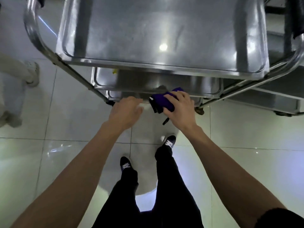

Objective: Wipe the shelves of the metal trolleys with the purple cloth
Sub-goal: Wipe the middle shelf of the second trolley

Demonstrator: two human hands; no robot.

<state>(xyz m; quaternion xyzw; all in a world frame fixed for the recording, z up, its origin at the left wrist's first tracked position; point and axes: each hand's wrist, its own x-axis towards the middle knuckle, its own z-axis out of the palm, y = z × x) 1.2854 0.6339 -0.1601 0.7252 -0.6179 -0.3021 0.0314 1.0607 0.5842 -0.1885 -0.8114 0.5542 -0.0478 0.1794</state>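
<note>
Head view, looking down past both forearms. Right hand (179, 111) grips the purple cloth (164, 102), fingers curled over its top and thumb side against its near end; the cloth is folded into a thick wad and sits at the front edge of the lowest shelf (196, 101) of the metal trolley (158, 43). Most of the cloth projects to the left of and beyond the right hand's fingers. Long axis of the wad runs diagonally, from near-left to far-right, far end pointing in under the middle shelf (148, 83). Dark folded edges show at the near-left end, and a dark strip (165, 121) hangs below the hand. Left hand (126, 111) is just beside the cloth on its left, not touching it, fingers loosely bent and holding nothing, fingertips at the lowest shelf's front rim; contact with the rim cannot be told. Hands are apart. A second trolley (279, 99) stands at right. Tiled floor (74, 129) beneath.
</note>
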